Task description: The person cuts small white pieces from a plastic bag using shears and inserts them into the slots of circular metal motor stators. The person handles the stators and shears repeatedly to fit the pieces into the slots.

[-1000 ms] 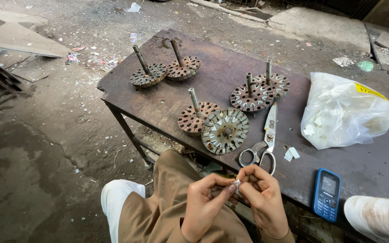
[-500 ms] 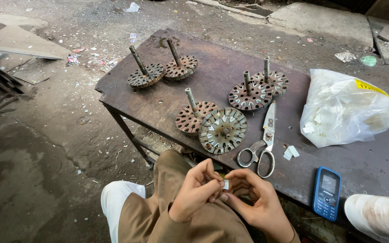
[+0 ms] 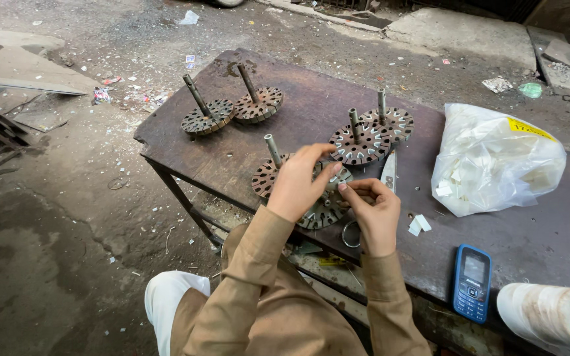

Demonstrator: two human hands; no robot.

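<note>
Far left of the dark metal table [image 3: 245, 165]: two slotted steel discs on shafts [image 3: 207, 118], leaning, side by side. Centre: left hand [image 3: 297, 186] curled over the nearest slotted disc [image 3: 321, 209], fingertips on its top face. Right hand [image 3: 374, 209] just beside, fingers pinched at the disc's rim; what it pinches is too small to tell. Hands nearly touching. Scissors [image 3: 388, 173] partly hidden behind the right hand. Behind: two more discs [image 3: 372, 132], stacked edge to edge. Right: bulging clear plastic bag [image 3: 493, 161] of white slips, yellow label on top. Two loose white slips [image 3: 419, 224] near it. Front right: blue phone [image 3: 472, 282], then white roll [image 3: 549, 315] at the edge.
</note>
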